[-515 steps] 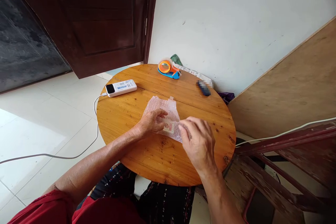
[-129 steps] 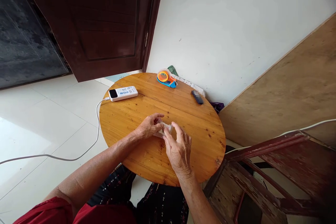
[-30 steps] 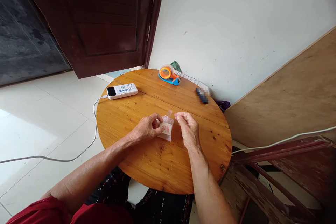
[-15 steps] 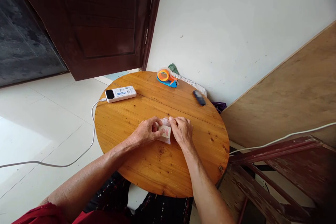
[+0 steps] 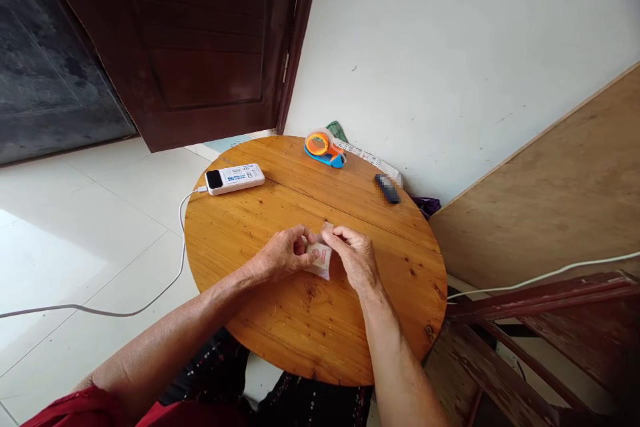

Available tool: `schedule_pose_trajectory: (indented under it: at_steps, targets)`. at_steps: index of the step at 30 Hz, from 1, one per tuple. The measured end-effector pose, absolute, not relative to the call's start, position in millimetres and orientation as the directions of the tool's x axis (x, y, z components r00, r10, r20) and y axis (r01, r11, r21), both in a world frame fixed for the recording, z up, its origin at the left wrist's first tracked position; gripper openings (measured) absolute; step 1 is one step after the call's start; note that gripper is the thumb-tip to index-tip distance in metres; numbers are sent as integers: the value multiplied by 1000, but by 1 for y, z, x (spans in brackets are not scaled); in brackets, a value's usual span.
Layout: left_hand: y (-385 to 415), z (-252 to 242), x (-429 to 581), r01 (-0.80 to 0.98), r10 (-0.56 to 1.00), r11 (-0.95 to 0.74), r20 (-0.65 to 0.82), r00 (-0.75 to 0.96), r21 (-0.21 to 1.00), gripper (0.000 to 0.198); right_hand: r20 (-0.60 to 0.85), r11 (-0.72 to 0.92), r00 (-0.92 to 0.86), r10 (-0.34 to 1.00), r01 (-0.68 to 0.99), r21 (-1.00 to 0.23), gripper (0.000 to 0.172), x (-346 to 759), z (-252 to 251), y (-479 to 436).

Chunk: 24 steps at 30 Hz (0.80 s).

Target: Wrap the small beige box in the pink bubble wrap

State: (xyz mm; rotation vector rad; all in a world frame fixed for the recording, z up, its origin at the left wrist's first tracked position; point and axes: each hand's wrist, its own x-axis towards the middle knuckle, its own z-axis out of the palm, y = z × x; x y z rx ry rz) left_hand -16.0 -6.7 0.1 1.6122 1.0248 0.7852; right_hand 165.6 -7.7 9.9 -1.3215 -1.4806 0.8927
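A small pale, flat block with red print [image 5: 321,255] lies on a piece of clear plastic wrap, perhaps bubble wrap [image 5: 323,273], near the middle of the round wooden table [image 5: 250,227]. My left hand [image 5: 281,253] grips the block's left side, thumb in front and curled fingers behind. With thumb and forefinger pinched together, my right hand [image 5: 356,255] holds the far edge of the wrap, raised just beyond the block. The block's left part is hidden under my left fingers.
A white power bank [image 5: 235,179] with a plugged-in cable [image 5: 181,240] sits at the table's back left. An orange and blue tape dispenser [image 5: 325,148] stands at the back edge. Right of it lies a dark, blurred-out object [image 5: 387,188]. Beyond the table are a white wall and a door.
My right hand has lifted the wrap's far edge a little and its fingers have closed into a pinch. My left hand stays at the block. The whole view has shifted slightly.
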Motion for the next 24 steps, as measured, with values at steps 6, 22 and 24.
schedule_pose_trajectory:
  at_steps: [6, 22, 24]
  targets:
    - [-7, -2, -16, 191, 905, -97, 7, 425, 977, 28, 290, 375, -261, 921, 386, -843, 15, 177, 26, -22]
    - [-12, 13, -21, 202, 913, -90, 0, 407, 975, 34, 377, 553, -413, 829, 504, -664, 9, 186, 23, -30]
    - [-11, 8, -20, 229, 921, -103, 5, 390, 968, 31, 369, 548, -419, 830, 485, -681, 12, 187, 22, -30]
